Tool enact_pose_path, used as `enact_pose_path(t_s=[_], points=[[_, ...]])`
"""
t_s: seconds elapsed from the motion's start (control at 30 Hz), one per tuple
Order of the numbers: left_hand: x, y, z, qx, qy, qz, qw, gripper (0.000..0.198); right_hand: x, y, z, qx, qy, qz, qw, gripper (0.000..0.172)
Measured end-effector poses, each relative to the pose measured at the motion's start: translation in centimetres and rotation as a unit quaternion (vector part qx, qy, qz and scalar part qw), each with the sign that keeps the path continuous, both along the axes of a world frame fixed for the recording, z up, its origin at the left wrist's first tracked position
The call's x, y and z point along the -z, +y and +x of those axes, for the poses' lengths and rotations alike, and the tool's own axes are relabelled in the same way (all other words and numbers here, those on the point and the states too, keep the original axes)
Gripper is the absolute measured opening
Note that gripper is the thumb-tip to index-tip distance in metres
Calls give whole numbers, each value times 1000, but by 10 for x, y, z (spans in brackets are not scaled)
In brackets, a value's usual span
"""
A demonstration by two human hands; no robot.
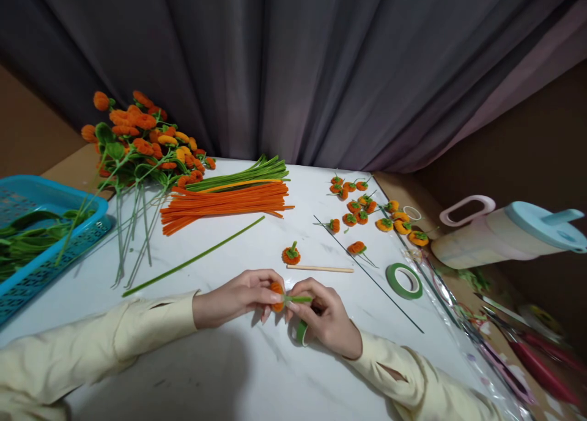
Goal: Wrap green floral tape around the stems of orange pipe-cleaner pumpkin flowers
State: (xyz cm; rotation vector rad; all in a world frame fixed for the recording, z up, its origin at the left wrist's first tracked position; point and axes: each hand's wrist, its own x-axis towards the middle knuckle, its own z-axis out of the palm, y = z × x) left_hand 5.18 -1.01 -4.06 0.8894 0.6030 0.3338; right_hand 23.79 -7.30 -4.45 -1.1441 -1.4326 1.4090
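My left hand [243, 297] pinches a small orange fuzzy pipe-cleaner flower head [277, 297] between thumb and fingers. A short green stub [300, 299] sticks out of the flower toward the right. My right hand [325, 317] is closed at the flower's base, with a roll of green floral tape [301, 333] partly hidden under its fingers. Just beyond the hands lies another orange flower head [292, 254] with its green stub pointing up. Beside it rests a thin wooden stick [320, 268].
Orange pipe cleaners [224, 205] and green pipe cleaners [243, 175] lie at the back. A flower bunch [142, 139] and a blue basket [98, 225] are left. Rightward are several flower heads [353, 207], a dark wire [371, 276], a tape roll [404, 281], a cup [486, 237] and pliers [527, 353].
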Motion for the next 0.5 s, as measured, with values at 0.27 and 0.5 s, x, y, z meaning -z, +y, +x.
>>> enact_pose_path(t_s=[0.27,0.5], points=[[-1,1,-1,20,2,-33,999,28,-5,-1,2,-29,-70,69,995,13],[-1,2,-1,14,4,-25,1000,28,-7,2,2,-37,-54,74,995,12]])
